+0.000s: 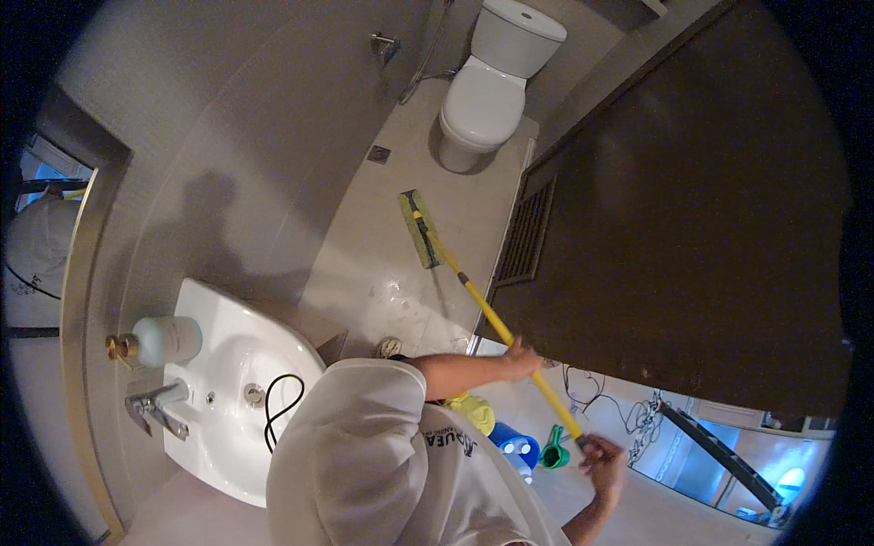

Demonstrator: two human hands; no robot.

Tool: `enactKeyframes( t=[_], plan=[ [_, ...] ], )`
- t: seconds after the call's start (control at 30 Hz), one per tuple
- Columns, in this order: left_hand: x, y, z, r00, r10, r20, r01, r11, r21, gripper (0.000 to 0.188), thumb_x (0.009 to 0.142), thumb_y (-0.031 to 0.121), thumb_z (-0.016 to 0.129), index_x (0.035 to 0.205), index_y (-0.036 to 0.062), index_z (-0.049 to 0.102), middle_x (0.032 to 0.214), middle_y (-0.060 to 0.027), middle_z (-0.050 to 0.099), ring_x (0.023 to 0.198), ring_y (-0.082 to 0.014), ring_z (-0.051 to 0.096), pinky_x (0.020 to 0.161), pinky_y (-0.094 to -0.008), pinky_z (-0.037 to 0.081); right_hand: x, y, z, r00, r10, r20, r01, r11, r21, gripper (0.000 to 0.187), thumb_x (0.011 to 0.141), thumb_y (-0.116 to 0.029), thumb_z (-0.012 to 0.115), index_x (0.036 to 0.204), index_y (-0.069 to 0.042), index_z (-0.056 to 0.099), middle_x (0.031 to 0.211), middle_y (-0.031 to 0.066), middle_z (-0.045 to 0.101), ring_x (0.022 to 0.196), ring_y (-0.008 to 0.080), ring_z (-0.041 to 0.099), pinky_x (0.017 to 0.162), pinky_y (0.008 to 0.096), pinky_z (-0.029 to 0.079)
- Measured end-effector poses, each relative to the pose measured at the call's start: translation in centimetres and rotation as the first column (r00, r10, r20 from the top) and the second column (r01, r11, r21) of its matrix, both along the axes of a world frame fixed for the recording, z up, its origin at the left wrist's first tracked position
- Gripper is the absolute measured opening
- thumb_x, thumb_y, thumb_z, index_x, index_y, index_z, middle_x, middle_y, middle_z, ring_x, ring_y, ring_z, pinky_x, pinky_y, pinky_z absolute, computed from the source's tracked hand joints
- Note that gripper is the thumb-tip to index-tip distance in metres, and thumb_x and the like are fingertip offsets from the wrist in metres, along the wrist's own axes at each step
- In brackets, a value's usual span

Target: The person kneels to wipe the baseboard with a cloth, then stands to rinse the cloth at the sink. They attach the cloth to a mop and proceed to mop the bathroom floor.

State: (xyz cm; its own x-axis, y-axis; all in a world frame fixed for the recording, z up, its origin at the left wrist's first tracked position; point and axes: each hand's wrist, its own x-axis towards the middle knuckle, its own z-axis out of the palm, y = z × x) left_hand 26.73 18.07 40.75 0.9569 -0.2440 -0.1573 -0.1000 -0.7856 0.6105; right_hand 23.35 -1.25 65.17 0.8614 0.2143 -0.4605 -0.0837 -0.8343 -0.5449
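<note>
A flat mop with a long yellow handle slants across the bathroom floor. Its rectangular yellow-green head lies on the pale tiles in front of the toilet. My left hand is closed around the middle of the handle, near the edge of the brown door. Lower down and to the right, my right hand grips the handle's dark end. Beneath the handle and between my arms are a yellow cloth-like item, a blue bucket holding white-capped bottles, and a green dipper.
A white washbasin with a chrome tap and pale green pump bottle stands at left, beside a mirror. The dark door borders the right. Loose cables lie past it. A drain is set in the floor.
</note>
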Motion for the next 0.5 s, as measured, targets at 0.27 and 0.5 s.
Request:
enactKeyframes(
  t=[0.27,0.5],
  plan=[
    [-1.1,4.1,-4.7,0.99,-0.036,-0.139,0.065,0.977,0.205,0.013,0.071,0.014,0.052,0.076,0.0111,0.063,0.077,-0.0081,0.06,0.082,-0.0239,0.056,0.081,-0.0628,0.03,-0.4,3.3,-8.8,0.997,0.033,-0.067,-0.019,0.982,0.19,0.014,0.068,-0.005,0.065,0.078,-0.001,0.057,0.057,0.0042,0.054,0.05,0.0087,0.049,0.044,0.0221,0.037],
    [2.7,19.5,-9.7,0.902,0.405,0.153,-0.432,0.852,0.295,0.011,0.072,0.015,0.052,0.075,0.0156,0.063,0.081,-0.0065,0.057,0.088,-0.0225,0.054,0.081,-0.0508,0.037,6.0,18.2,-16.5,0.967,0.226,0.115,-0.246,0.948,0.204,0.014,0.073,-0.014,0.063,0.075,-0.001,0.059,0.054,0.001,0.052,0.048,0.008,0.045,0.042,0.0237,0.035]
  ],
)
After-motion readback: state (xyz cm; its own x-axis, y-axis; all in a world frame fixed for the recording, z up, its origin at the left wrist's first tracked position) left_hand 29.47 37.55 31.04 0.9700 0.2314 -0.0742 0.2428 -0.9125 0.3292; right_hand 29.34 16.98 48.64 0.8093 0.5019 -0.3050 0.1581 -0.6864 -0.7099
